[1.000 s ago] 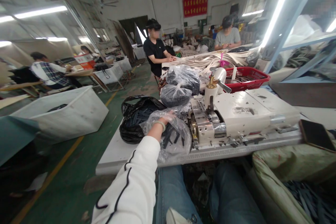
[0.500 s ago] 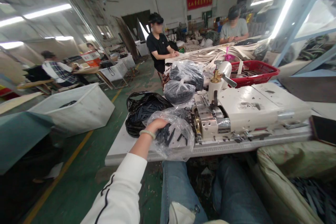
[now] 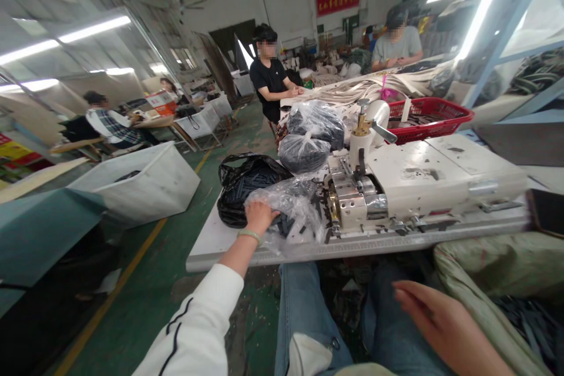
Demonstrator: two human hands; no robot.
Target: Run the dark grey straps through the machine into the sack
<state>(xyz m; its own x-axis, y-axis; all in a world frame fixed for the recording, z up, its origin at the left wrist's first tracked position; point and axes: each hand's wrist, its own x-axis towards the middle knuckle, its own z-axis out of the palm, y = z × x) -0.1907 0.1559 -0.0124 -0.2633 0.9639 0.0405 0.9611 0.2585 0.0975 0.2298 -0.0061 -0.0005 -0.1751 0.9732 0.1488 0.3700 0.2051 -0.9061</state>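
Observation:
My left hand, with a pale bangle at the wrist, is closed on the edge of a clear plastic bag. Dark strips show through and beside that bag on the table. Just behind my left hand, an open black plastic bag holds many dark strips. My right hand hovers over my lap, slightly blurred, its fingers loosely stretched out and nothing seen in them. Right of the clear bag stands a cream-coloured machine with a metal roller head.
Tied clear bags of dark material sit behind the black bag. A red basket stands past the machine. At my right are a phone and a green sack with dark strips. A white bin is at left; several people work beyond.
My right hand has come into view over my lap. My left hand has turned and drawn back slightly, crumpling the clear bag, which looks flatter.

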